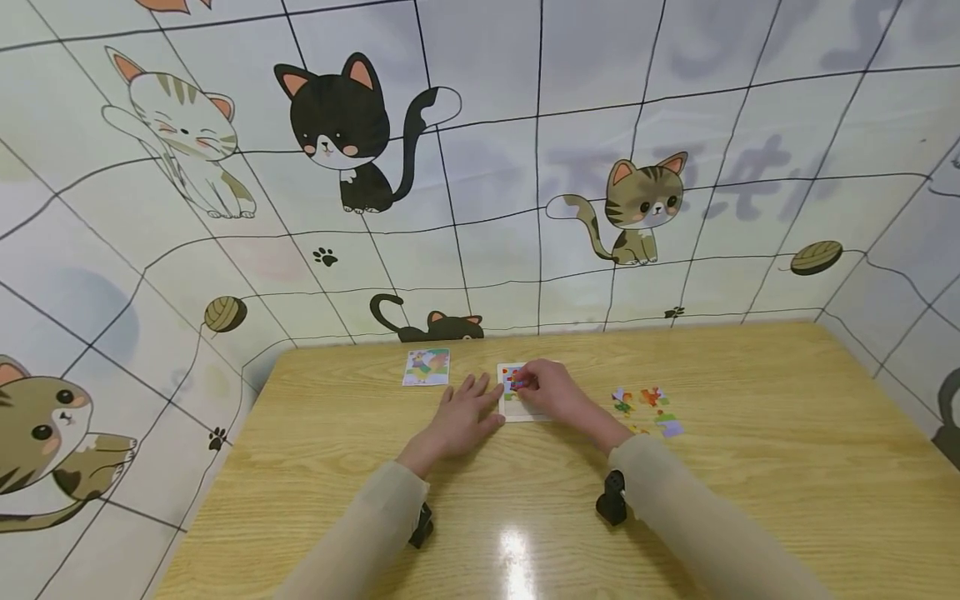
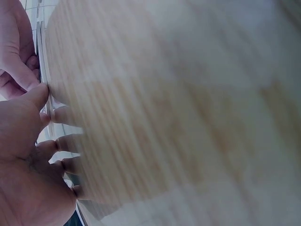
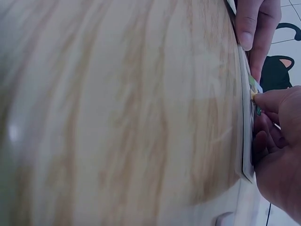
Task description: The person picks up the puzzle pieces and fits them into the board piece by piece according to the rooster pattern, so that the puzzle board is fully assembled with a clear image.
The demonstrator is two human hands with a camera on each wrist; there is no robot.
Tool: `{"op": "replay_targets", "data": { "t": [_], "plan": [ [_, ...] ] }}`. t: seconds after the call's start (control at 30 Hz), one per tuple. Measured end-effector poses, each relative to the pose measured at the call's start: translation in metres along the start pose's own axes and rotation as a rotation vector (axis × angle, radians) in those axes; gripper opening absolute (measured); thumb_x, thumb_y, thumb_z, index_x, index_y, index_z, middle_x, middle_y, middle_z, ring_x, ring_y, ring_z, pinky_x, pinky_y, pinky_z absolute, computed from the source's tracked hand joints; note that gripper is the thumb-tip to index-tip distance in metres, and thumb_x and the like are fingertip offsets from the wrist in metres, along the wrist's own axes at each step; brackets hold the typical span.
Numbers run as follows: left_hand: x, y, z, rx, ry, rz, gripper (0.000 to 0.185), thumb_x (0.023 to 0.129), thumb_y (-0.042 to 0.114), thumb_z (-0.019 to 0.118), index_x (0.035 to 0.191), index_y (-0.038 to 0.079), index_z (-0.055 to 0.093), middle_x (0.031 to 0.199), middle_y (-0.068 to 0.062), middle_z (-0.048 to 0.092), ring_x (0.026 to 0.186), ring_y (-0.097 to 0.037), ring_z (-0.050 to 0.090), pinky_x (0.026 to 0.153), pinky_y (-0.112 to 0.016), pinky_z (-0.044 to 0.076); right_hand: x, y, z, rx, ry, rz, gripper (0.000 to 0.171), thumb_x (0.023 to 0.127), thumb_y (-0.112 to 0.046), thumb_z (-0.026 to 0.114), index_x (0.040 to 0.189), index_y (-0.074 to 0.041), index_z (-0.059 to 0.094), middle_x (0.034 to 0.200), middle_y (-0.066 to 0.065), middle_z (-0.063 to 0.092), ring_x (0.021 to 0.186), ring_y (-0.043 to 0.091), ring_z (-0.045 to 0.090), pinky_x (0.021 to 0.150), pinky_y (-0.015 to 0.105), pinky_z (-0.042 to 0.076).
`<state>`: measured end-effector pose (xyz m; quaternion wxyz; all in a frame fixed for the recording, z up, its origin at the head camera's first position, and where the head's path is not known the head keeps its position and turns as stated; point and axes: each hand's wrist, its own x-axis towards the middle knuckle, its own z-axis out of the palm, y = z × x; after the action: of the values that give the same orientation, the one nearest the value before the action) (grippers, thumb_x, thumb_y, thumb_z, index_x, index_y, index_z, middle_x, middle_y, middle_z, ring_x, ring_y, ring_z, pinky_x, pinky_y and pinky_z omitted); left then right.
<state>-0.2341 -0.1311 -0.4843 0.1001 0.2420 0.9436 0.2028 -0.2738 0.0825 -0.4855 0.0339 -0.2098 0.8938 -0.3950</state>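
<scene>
A white-bordered jigsaw puzzle board (image 1: 531,413) lies flat on the table, with colourful pieces in its upper left part. My left hand (image 1: 467,417) lies at the board's left edge with fingers spread, the thumb and index finger touching the border. Over the board, my right hand (image 1: 553,390) pinches a small puzzle piece; in the right wrist view a bit of yellow and green (image 3: 254,94) shows at its thumb tip. Most of that piece is hidden by the fingers. Several loose puzzle pieces (image 1: 651,398) lie to the right of the right hand.
A small picture card (image 1: 427,367) lies on the wooden table (image 1: 345,467), left of the board. Behind the table hangs a backdrop with cartoon cats (image 1: 341,125). Each wrist wears a black camera, as at the right sleeve (image 1: 612,498).
</scene>
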Motion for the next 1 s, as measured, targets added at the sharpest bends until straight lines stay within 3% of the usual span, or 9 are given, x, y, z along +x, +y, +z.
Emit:
{"op": "replay_targets", "data": {
  "t": [0.37, 0.7, 1.0],
  "plan": [
    [0.000, 0.003, -0.002, 0.003, 0.008, -0.005, 0.058, 0.107, 0.035, 0.054, 0.158, 0.011, 0.042, 0.166, -0.020, 0.025, 0.153, -0.044, 0.017, 0.117, -0.070, 0.011, 0.001, -0.004, 0.002, -0.061, 0.002, 0.015, 0.020, 0.091, 0.001, 0.066, 0.110, 0.004, 0.072, 0.096, 0.009, 0.061, 0.087, 0.021, 0.056, 0.079, 0.038, 0.050],
    [0.006, -0.009, 0.007, -0.003, 0.021, -0.009, 0.060, 0.107, 0.041, 0.052, 0.160, 0.016, 0.038, 0.168, -0.016, 0.022, 0.155, -0.040, 0.013, 0.118, -0.068, 0.008, 0.001, -0.009, 0.001, -0.060, 0.004, 0.041, 0.019, 0.094, 0.000, 0.066, 0.112, 0.004, 0.071, 0.102, 0.012, 0.060, 0.092, 0.024, 0.057, 0.086, 0.043, 0.051],
    [-0.002, 0.006, -0.007, 0.011, -0.015, -0.012, 0.058, 0.108, 0.037, 0.052, 0.158, 0.012, 0.041, 0.166, -0.019, 0.023, 0.153, -0.043, 0.016, 0.118, -0.069, 0.012, 0.001, -0.005, 0.003, -0.073, 0.013, 0.011, 0.015, 0.094, 0.001, 0.067, 0.107, -0.001, 0.074, 0.099, 0.010, 0.059, 0.088, 0.022, 0.056, 0.081, 0.041, 0.050]
  ]
}}
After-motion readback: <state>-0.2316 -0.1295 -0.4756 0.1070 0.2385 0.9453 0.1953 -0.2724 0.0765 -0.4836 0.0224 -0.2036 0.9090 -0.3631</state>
